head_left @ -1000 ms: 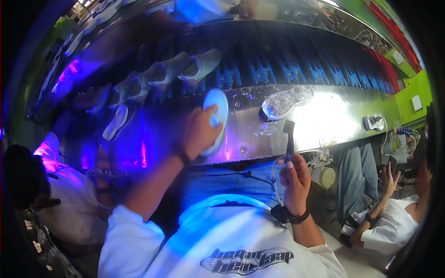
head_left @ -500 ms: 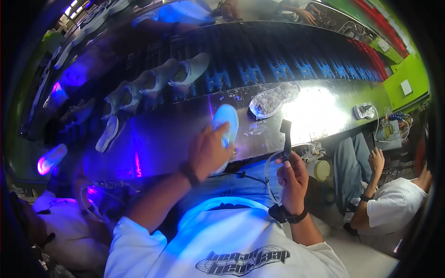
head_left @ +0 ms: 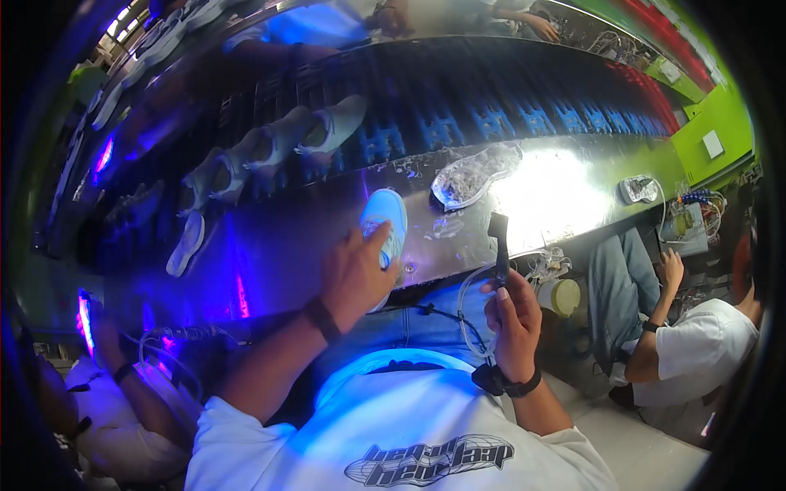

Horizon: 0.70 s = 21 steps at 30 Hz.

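My left hand (head_left: 356, 278) is closed round a pale sneaker (head_left: 383, 214) lit blue, its toe pointing away from me over the front edge of the metal bench (head_left: 319, 225). Laces and the upper face up; the heel is mostly hidden under my hand. To the right, my right hand (head_left: 516, 319) grips a black brush (head_left: 499, 233) upright, head at the top, apart from the shoe. A clear thin tube (head_left: 463, 315) loops beside the brush and my wrist. Beyond it, a sole-shaped piece covered in crumpled clear material (head_left: 473, 177) lies on the bench.
Several shoes (head_left: 334, 127) stand on the dark conveyor (head_left: 458, 78) behind the bench. A pale shoe sole (head_left: 186, 245) leans at the left. Co-workers sit on both sides; one person's hand (head_left: 671, 274) is at the right. A round pale container (head_left: 562, 297) sits below the bench edge.
The sneaker has turned in my left hand, so its laces and upper now show, and it has shifted slightly left. My right hand and brush have barely moved. The left co-worker's lit piece has tilted upright.
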Tool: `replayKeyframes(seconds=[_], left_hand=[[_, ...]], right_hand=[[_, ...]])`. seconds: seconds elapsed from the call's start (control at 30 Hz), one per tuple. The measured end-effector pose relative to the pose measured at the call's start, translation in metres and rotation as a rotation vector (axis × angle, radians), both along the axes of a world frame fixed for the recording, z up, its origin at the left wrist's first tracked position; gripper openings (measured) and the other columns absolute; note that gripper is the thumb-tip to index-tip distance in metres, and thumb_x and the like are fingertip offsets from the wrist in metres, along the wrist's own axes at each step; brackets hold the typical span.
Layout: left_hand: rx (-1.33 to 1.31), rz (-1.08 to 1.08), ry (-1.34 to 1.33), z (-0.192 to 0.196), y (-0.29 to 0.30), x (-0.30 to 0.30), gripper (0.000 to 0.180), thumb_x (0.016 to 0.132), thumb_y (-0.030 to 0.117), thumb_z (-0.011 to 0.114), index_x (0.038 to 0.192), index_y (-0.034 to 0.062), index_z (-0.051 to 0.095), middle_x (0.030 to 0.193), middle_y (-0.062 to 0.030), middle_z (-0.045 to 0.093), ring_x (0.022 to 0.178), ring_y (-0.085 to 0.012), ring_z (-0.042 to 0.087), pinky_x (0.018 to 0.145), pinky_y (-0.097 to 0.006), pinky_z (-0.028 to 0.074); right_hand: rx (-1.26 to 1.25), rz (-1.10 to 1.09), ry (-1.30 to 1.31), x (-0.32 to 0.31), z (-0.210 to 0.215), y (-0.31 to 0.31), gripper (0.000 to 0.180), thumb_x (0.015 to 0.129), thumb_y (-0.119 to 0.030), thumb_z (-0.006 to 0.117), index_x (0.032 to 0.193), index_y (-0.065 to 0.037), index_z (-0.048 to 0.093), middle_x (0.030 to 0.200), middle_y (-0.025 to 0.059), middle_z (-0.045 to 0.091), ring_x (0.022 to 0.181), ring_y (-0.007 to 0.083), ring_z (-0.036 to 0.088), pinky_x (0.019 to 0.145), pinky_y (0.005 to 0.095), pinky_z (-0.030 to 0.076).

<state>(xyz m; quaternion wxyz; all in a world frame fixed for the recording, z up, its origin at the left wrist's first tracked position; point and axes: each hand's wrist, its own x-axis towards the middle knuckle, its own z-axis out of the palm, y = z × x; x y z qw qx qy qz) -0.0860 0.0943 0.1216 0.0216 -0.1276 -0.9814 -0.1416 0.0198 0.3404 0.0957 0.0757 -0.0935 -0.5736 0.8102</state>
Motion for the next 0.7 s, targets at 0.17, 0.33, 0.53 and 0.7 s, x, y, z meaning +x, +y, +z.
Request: replayKeyframes(seconds=[0.17, 0.33, 0.53, 0.7], left_hand=[[0.166, 0.124, 0.144, -0.022, 0.009, -0.109, 0.051, 0.082, 0.037, 0.082, 0.127, 0.0150, 0.075, 0.104, -0.0199, 0.072, 0.100, -0.0390, 0.071, 0.088, -0.050, 0.057], [0.097, 0.164, 0.065, -0.020, 0.021, -0.123, 0.052, 0.082, 0.038, 0.082, 0.128, 0.0147, 0.074, 0.108, -0.0201, 0.072, 0.100, -0.0400, 0.071, 0.088, -0.051, 0.057], [0.089, 0.005, 0.031, 0.000, 0.014, 0.004, 0.052, 0.082, 0.034, 0.081, 0.130, 0.0154, 0.074, 0.104, -0.0202, 0.068, 0.094, -0.0426, 0.069, 0.082, -0.052, 0.057], [0.212, 0.104, 0.189, -0.024, 0.016, -0.103, 0.052, 0.080, 0.035, 0.081, 0.126, 0.0116, 0.075, 0.104, -0.0234, 0.073, 0.096, -0.0418, 0.071, 0.087, -0.050, 0.058]], right_hand=[[-0.011, 0.040, 0.025, -0.011, 0.001, -0.002, 0.038, 0.109, -0.007, 0.053, 0.146, 0.002, 0.051, 0.108, 0.0090, 0.070, 0.063, 0.0032, 0.045, 0.054, 0.0190, 0.035], [-0.011, 0.000, 0.091, -0.014, 0.014, -0.007, 0.039, 0.109, -0.006, 0.053, 0.147, 0.002, 0.051, 0.110, 0.0094, 0.070, 0.064, 0.0033, 0.046, 0.055, 0.0189, 0.035], [-0.009, -0.011, -0.022, 0.005, 0.003, 0.002, 0.039, 0.109, -0.006, 0.053, 0.147, 0.002, 0.050, 0.110, 0.0087, 0.069, 0.064, 0.0032, 0.046, 0.055, 0.0191, 0.035], [-0.012, 0.025, 0.042, -0.005, 0.002, 0.000, 0.038, 0.109, -0.006, 0.052, 0.146, 0.002, 0.050, 0.110, 0.0086, 0.069, 0.063, 0.0028, 0.046, 0.054, 0.0189, 0.036]])
